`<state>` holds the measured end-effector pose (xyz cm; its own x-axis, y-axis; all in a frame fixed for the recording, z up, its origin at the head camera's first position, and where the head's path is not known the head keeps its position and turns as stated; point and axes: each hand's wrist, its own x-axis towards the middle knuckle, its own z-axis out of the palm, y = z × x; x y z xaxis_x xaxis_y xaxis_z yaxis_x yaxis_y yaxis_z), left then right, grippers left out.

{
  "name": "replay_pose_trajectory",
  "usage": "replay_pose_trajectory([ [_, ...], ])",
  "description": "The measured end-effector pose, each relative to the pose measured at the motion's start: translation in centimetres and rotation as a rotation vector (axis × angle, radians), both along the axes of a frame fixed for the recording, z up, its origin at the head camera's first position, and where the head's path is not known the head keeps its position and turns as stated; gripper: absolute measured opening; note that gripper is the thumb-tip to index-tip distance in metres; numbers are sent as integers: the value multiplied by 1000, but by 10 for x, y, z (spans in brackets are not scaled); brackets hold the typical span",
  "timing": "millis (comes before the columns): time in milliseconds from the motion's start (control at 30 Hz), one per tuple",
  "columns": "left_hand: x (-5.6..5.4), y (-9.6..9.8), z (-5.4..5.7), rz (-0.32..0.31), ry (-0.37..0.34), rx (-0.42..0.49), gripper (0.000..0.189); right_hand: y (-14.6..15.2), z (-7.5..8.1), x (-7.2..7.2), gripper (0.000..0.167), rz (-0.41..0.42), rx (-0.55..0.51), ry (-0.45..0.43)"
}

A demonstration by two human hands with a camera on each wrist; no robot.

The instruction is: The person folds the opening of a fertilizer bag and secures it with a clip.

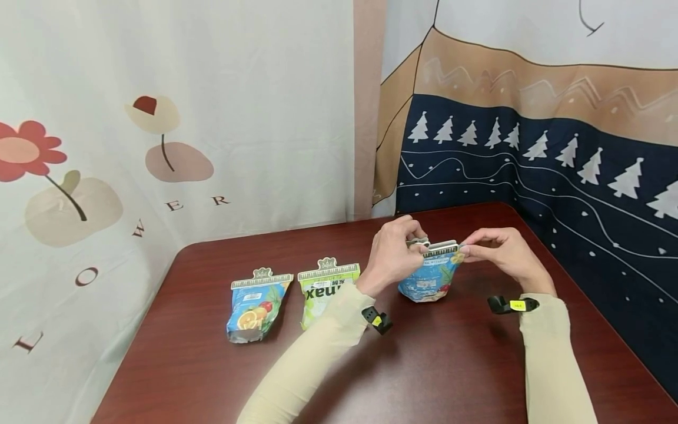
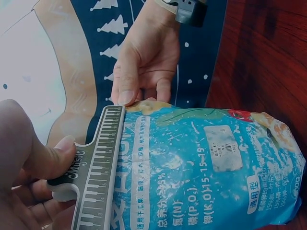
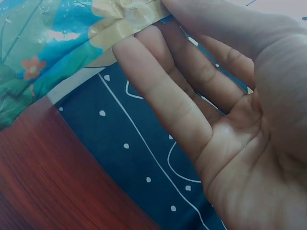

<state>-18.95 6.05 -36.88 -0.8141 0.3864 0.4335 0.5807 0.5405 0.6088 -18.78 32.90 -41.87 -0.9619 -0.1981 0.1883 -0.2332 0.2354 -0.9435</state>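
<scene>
A blue fertilizer bag (image 1: pixel 428 279) with printed fruit and leaves is upright on the table towards the right. Across its top lies a long clip (image 2: pixel 99 167) with a piano-key pattern and the word "Music" on its handle. My left hand (image 1: pixel 391 253) grips that handle between thumb and fingers. At the bag's other top corner, my right hand (image 1: pixel 507 252) pinches the bag's edge just past the end of the clip. In the right wrist view, the right thumb and fingertips meet the yellow corner of the bag.
To the left stand another blue bag (image 1: pixel 256 312) and a green bag (image 1: pixel 318 303), each with a similar clip along its top. My left sleeve (image 1: pixel 318 347) partly covers the green one. Curtains (image 1: pixel 265 118) hang behind the dark red table (image 1: pixel 196 347).
</scene>
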Motion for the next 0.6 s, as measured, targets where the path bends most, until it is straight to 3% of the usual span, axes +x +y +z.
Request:
replay_pose_trajectory([
  [600, -1, 12, -2, 19, -19, -32, 7, 9, -3, -2, 17, 134, -111, -7],
])
